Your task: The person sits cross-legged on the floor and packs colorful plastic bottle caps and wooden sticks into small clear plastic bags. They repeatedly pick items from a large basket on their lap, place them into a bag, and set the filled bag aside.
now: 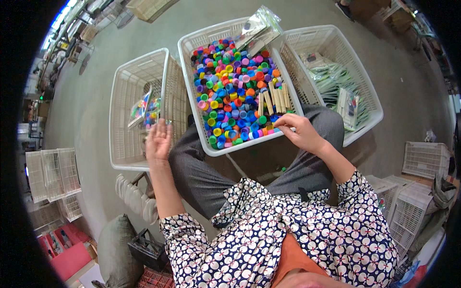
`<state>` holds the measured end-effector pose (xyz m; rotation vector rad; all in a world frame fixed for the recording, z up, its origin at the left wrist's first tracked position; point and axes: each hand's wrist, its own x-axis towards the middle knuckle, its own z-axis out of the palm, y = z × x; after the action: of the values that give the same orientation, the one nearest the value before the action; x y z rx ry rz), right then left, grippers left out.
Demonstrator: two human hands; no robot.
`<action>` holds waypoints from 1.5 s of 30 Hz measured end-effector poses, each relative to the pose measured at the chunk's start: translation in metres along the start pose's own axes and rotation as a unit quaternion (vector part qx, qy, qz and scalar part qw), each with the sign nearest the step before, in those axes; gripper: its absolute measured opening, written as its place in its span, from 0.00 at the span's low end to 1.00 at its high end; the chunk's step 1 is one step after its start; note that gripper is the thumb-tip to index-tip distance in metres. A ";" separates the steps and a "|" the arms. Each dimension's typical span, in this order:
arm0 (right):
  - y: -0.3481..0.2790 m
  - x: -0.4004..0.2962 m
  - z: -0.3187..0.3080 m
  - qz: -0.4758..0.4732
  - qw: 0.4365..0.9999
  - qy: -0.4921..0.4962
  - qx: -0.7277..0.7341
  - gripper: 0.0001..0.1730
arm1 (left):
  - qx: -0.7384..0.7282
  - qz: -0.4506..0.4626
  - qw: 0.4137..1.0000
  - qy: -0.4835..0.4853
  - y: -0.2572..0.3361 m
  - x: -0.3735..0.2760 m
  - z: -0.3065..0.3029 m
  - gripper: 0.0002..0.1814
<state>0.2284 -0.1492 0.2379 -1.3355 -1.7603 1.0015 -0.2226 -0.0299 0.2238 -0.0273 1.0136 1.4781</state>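
My left hand (pixel 159 140) is blurred, palm showing and fingers stretched out, over the near right rim of the left white plastic crate (pixel 120 108). That crate holds clear bags (pixel 151 109) of colored pieces. My right hand (pixel 299 130) is bent over the near right corner of the middle white crate (pixel 216 151), thumb and fingertips close together beside the caps. Whether something small sits between them is hidden. Loose multicolored plastic bottle caps (pixel 234 93) fill the middle crate. Several wooden sticks (pixel 277 99) lie in bundles on the caps near my right hand.
Flat clear packets (pixel 257 32) rest across the middle crate's far right corner. The right white crate (pixel 367 86) contains many flat plastic packets (pixel 335 84). White cloth gloves (pixel 137 198) hang at my left, near a stuffed sack (pixel 117 248) and a black carrier (pixel 147 248). Stacked crates (pixel 407 205) stand at right.
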 end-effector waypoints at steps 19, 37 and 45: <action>0.159 0.337 -0.120 0.273 0.898 0.277 0.208 0.26 | 0.093 -0.099 0.975 -0.174 -0.090 -0.095 0.062 0.15; -0.041 0.026 0.015 0.326 0.839 -0.058 0.431 0.10 | 0.375 0.021 0.868 -0.325 -0.126 -0.112 0.067 0.15; -0.005 -0.075 0.111 0.346 0.795 -0.106 0.487 0.12 | 0.617 0.058 0.640 -0.455 -0.172 -0.159 0.023 0.18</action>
<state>0.1459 -0.2413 0.1855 -1.1368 -0.5534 2.1361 -0.0352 -0.1725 0.2324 1.6337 0.9301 0.4258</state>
